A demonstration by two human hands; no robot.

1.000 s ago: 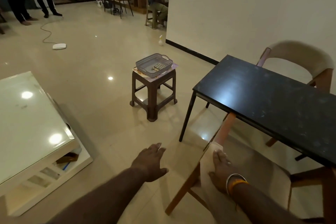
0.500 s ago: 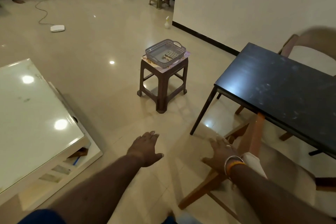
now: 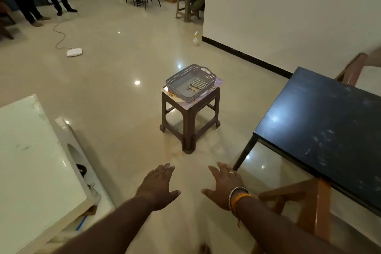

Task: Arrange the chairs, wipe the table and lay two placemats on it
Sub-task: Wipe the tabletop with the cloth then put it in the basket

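Both grips, the left hand (image 3: 159, 186) and right hand (image 3: 223, 185), hover spread and empty. Ahead, the checked cloth (image 3: 197, 84) lies in the basket (image 3: 175, 79) on the stool (image 3: 190, 117), left of the desk (image 3: 321, 130) (soft, light, probably best pinched at its middle).

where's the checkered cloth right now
In the head view the checkered cloth lies inside the grey perforated basket on the brown plastic stool, mid-floor, left of the black table and ahead of both hands.
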